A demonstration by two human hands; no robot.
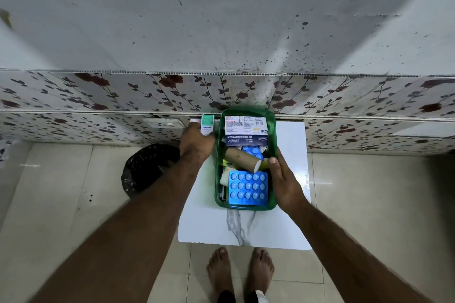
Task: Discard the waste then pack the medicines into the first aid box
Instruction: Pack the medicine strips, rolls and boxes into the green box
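A green first aid box lies open on a small white marble-pattern table. Inside it are a white and dark dressings carton, a brown cardboard roll and two blue blister packs; the larger blister pack lies at the near end. My right hand holds the box's right rim, thumb on the edge. My left hand is at the box's far left corner, closed on a small white and green medicine carton held upright just outside the box.
A black plastic bag sits on the tiled floor left of the table, partly behind my left forearm. A floral-papered wall runs just behind the table. My bare feet stand at the table's near edge.
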